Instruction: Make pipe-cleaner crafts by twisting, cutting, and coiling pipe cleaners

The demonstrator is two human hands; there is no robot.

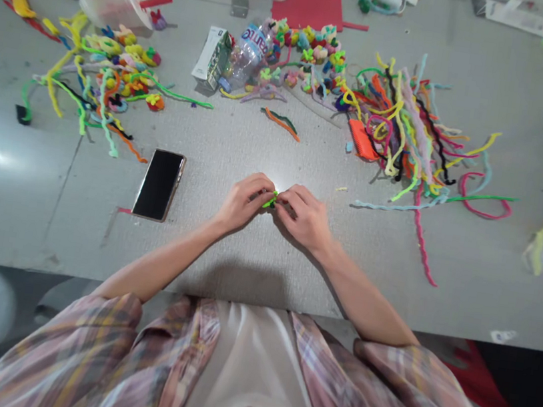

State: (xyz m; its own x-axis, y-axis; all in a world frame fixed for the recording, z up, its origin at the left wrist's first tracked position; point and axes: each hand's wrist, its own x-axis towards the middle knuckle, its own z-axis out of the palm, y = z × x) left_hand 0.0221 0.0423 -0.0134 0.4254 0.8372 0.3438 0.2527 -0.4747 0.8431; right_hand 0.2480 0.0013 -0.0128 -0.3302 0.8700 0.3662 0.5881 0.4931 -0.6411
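Between my two hands, just above the grey table (220,136), is a small bright green fuzzy piece (270,201) with a dark bit at its lower side. My left hand (247,201) pinches it from the left, thumb and fingertips together. From the right, the fingers of my right hand (306,216) close on the same piece. The fingertips partly cover it, so its full shape is hidden. Beyond my hands lie an orange and a dark green fuzzy stem (282,124), side by side.
A phone (159,185) lies left of my hands. Fuzzy stems are heaped at the right (408,128) and the left (112,73). Farther back are a clear bottle (248,55), a small box (213,57), an orange comb-like piece (362,140), a plastic cup (120,4) and a red sheet (308,8).
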